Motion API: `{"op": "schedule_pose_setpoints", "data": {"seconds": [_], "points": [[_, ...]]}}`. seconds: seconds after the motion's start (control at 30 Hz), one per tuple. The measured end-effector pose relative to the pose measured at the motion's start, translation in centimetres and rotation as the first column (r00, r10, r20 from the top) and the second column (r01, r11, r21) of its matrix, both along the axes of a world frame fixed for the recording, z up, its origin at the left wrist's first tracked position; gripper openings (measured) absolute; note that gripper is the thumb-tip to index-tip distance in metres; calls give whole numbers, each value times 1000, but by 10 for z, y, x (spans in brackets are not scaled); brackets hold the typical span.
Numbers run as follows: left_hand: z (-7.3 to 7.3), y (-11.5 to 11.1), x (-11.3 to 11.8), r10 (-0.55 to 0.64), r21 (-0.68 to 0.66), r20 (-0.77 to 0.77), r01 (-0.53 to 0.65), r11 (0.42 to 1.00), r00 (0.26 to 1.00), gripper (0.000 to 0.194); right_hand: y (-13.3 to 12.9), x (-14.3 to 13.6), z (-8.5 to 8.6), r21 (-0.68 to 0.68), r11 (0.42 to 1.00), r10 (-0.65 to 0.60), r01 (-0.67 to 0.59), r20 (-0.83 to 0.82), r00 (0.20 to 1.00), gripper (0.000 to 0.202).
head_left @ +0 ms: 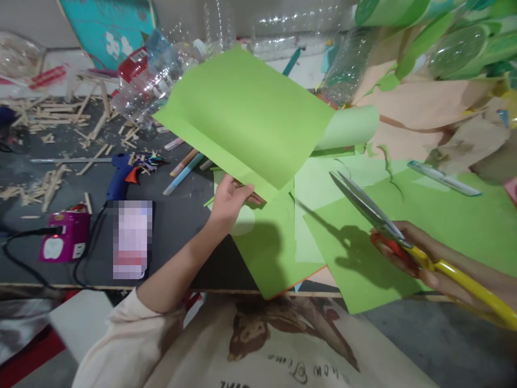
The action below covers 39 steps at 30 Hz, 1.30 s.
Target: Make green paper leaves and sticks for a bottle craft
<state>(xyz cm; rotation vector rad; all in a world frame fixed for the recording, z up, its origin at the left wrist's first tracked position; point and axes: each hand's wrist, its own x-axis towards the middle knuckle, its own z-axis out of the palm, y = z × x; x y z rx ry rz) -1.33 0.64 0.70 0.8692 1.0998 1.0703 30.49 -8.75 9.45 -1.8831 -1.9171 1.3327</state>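
Note:
A bright green paper sheet point(250, 113), slightly curved, is held up over the table by my left hand point(230, 202), whose thumb and fingers pinch its lower edge. At the right, my right hand point(428, 258) is wrapped round scissors point(363, 207) with red and yellow handles. Their long blades point up and to the left, slightly parted, and do not touch the held sheet. Under both hands lie more green sheets point(388, 280) and a paler green sheet point(309, 237). A rolled pale green paper point(351, 126) is behind the held sheet's right corner.
On the left are a blue glue gun point(121, 175), a phone point(131, 240), a purple box point(67, 237) with cables and scattered wooden sticks point(52, 116). Clear plastic bottles point(299, 32) line the back. Crumpled beige paper point(476, 140) and a clear-and-blue cutter-like strip point(444, 178) lie right.

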Motion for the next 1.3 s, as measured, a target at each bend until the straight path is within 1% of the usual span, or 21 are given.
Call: {"op": "schedule_pose_setpoints", "data": {"seconds": [0.07, 0.1, 0.17, 0.27, 0.37, 0.47, 0.53, 0.63, 0.7, 0.83, 0.97, 1.1, 1.2, 1.3], "points": [[1, 0, -1, 4, 30, -13, -4, 1000, 1000, 34, 4, -11, 2, -153, 988, -9, -2, -73, 997, 59], [2, 0, -1, 7, 39, -25, -6, 999, 1000, 35, 6, -16, 1, -187, 982, -13, -4, -93, 996, 55], [3, 1, -1, 8, 47, -45, -5, 999, 999, 36, 8, -24, -5, -216, 975, 22, -51, -138, 990, 49], [5, 1, -1, 9, 56, -50, -6, 998, 999, 36, 8, -29, -20, -223, 969, 53, -106, -229, 972, 41], [7, -1, -1, 35, 65, -62, -31, 997, 997, 34, 8, -33, -31, -209, 966, 64, -149, -365, 929, 44], [7, -4, -2, 51, 75, -74, -46, 996, 996, 32, 12, -40, -33, -231, 955, 44, -184, -504, 863, 44], [8, -5, -2, 51, 82, -70, -45, 996, 996, 32, 16, -46, -31, -267, 946, 9, -182, -542, 841, 41], [10, -6, -1, 23, 73, -55, -19, 997, 998, 31, 20, -52, -30, -293, 943, -33, -160, -560, 828, 41], [11, -6, 0, -16, 54, -36, 18, 998, 999, 32, 21, -54, -30, -315, 937, -57, -148, -558, 828, 41], [13, -6, 1, -63, 32, -8, 63, 997, 998, 34, 22, -57, -29, -346, 926, -68, -154, -551, 832, 42], [15, -7, 1, -69, 16, -24, 69, 997, 997, 35, 22, -59, -28, -342, 926, -69, -159, -568, 820, 43], [15, -9, 1, -43, 29, -48, 45, 999, 998, 35, 22, -62, -28, -343, 924, -73, -169, -591, 803, 44], [15, -9, 0, -45, 38, -57, 48, 998, 997, 35, 22, -65, -26, -374, 916, -111, -145, -583, 805, 46], [15, -9, 0, -59, 18, -62, 60, 998, 996, 33, 23, -67, -25, -409, 904, -152, -123, -577, 802, 50]]}}
